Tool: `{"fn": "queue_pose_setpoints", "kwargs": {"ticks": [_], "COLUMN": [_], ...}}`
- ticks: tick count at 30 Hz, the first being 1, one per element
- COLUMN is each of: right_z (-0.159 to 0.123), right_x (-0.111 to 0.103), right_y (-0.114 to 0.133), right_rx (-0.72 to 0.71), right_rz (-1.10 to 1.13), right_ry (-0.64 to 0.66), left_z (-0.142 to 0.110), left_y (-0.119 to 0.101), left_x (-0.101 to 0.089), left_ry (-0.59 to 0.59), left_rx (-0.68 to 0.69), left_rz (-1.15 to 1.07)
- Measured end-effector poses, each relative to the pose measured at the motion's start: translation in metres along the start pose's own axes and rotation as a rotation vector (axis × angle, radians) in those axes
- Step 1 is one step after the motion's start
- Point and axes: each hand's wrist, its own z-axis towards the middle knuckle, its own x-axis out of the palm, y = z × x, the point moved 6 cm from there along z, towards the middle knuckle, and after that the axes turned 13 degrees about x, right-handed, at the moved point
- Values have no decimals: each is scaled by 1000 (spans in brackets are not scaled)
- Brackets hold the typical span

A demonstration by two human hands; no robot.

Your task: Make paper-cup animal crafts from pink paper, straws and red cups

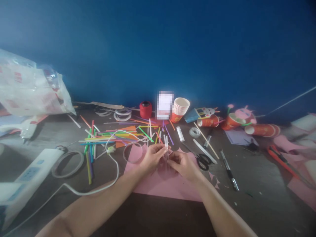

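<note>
Over a pink paper sheet [148,184], a few thin white straws [166,140] stand nearly upright between my hands. My left hand [155,156] is closed in a pinch around their upper part. Lower down, the fingertips of my right hand [181,163] are pinched at the same straws, whose lower ends are blurred. Black-handled scissors [203,161] lie just right of my right hand. Beyond my left hand spreads a loose pile of coloured straws [103,138].
A white cable [91,192] loops near my left forearm, beside a power strip [32,171] and a tape roll [67,164]. Stacked paper cups [181,107] and a glue stick [180,134] stand ahead. A pen [229,171] and red utility knife [282,161] lie right.
</note>
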Motion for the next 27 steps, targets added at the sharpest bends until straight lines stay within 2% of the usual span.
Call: {"fn": "queue_pose_setpoints", "kwargs": {"ticks": [2, 5, 8, 10, 17, 22, 27], "right_z": [-2, -5, -5, -6, -3, -4, -7], "right_x": [-11, -27, -28, -24, -21, -17, -17], "right_y": [6, 12, 16, 17, 9, 11, 14], "right_rx": [-48, -82, -99, -121, -79, -72, -85], "right_rz": [-8, 65, 136, 146, 221, 269, 257], "right_ry": [-99, -236, -207, -186, -182, -126, -141], "left_z": [-1, -2, -6, -8, -13, -13, -17], "left_y": [0, -1, 0, -1, -4, -3, -3], "left_x": [1, 7, 15, 17, 22, 23, 25], "left_ry": [26, 142, 287, 335, 402, 395, 446], "left_rx": [-12, -28, -50, -45, -44, -63, -84], "left_rz": [1, 54, 115, 140, 167, 131, 110]}}
